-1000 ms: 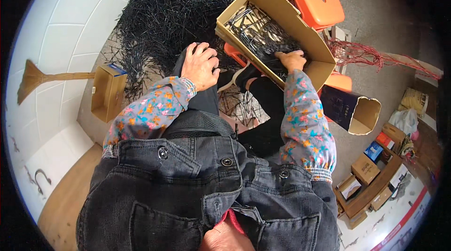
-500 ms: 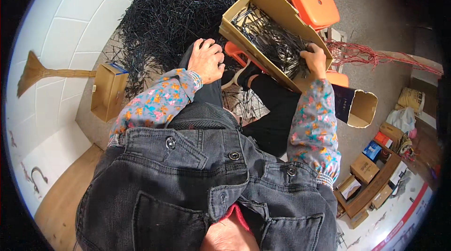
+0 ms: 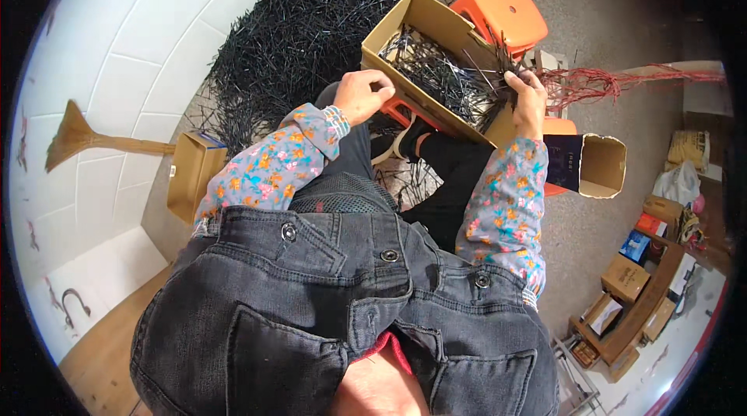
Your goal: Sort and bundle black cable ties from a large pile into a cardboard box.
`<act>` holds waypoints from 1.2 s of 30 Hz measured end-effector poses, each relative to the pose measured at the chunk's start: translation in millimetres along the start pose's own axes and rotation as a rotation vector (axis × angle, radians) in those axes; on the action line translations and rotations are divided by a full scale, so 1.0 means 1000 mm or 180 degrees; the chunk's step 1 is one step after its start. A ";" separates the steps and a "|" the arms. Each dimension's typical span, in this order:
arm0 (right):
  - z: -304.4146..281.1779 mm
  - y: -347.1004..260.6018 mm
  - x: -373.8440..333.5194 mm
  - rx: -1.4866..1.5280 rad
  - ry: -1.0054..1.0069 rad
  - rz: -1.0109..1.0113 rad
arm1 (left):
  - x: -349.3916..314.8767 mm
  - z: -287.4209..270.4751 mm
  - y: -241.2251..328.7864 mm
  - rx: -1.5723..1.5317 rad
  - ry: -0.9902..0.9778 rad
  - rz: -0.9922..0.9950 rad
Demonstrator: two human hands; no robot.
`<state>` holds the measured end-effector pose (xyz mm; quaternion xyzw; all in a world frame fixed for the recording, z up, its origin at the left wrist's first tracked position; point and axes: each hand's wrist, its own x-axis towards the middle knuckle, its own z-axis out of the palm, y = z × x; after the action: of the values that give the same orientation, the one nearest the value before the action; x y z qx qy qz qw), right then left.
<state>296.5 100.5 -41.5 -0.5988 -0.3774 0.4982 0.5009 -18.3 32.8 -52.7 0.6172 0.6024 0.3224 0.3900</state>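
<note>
A long brown cardboard box [image 3: 397, 23] stands tilted in front of me, holding many thin black strips [image 3: 436, 66]. At its right end, my right hand [image 3: 529, 97] is closed on a bunch of black strips [image 3: 502, 66] whose ends fan out above the box rim. My left hand [image 3: 362, 97] is by the box's near left side, over my knee. Its fingers are bent, with a gap to the thumb and nothing visible between them. Behind the box and to its left, a large heap of the same black strips [image 3: 311, 27] covers the floor.
An orange stool [image 3: 506, 15] stands behind the box. Red cords [image 3: 607, 85] stretch off to the right. An open dark-sided box [image 3: 603, 167] sits at the right. On the left are a broom [image 3: 78, 136] and a small cardboard box [image 3: 194, 175]. Loose strips lie around my feet.
My right hand has come up from inside the box with a bunch of strips. My left hand has moved slightly right, closer to the box, and turned. The view has shifted a little.
</note>
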 end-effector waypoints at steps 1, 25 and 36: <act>0.002 -0.005 -0.006 0.0024 0.0023 -0.0011 | 0.004 0.003 0.008 0.0018 -0.0016 0.0025; 0.015 -0.008 -0.025 0.1328 -0.0297 -0.0532 | 0.086 0.046 0.097 -0.1623 0.0044 -0.0295; 0.015 -0.012 -0.026 0.1813 -0.0478 -0.0003 | 0.094 0.055 0.098 -0.2168 -0.0966 -0.0565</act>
<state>276.5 81.7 -23.8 -0.3955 -0.2586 0.6267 0.6196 84.0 123.7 -0.6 0.4384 0.4473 0.3741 0.6839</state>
